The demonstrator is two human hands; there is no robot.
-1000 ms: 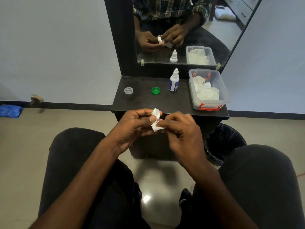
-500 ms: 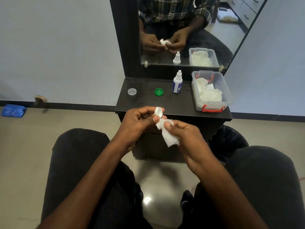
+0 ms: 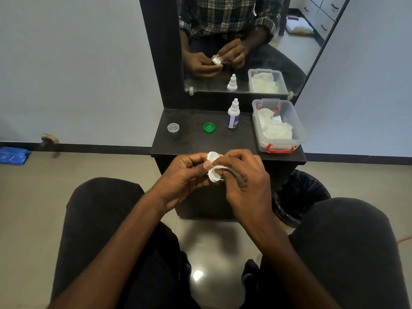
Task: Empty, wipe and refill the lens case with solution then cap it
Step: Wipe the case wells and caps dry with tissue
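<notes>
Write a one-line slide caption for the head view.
Left hand holds the lens case while right hand wipes it with a tissue; both caps lie on the table.

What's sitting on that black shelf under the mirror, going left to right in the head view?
Clear cap → green cap → solution bottle → plastic box holding tissues.

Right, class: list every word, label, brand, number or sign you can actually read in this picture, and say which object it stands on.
No text can be read anywhere in this view.
Solution bottle: it carries a blue and white label, but the print is too small and blurred to read.
Green cap, clear cap, lens case, plastic box: no visible lettering.
</notes>
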